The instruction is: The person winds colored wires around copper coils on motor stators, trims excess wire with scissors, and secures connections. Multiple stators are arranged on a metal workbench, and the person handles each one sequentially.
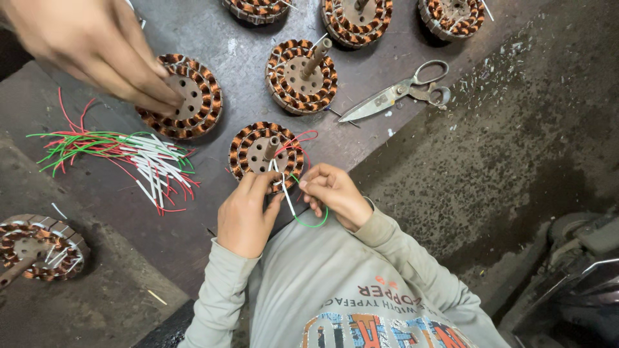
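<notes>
A round motor stator with copper-orange coils wound around a grey slotted metal core (256,153) lies flat on the dark grey metal tabletop (238,48), just beyond the person's grey-sleeved arms. A short metal shaft (271,147) stands from its centre hole. Its long axis points up out of the core and leans slightly to the upper right in the view. A thin red wire (303,136) loops off the stator's right edge, and the other leads trail from the near rim toward the person. The left hand (244,216) is closed narrow, thumb and forefinger pinching a white sleeved wire (288,201) right at the near rim. The right hand (332,193) is curled tight just beside it, fingertips nipping a thin green wire (314,223) that bows out below the knuckles. Another person's hand (97,48) reaches in from the upper left, fingertips resting on a second copper-wound stator (205,96).
</notes>
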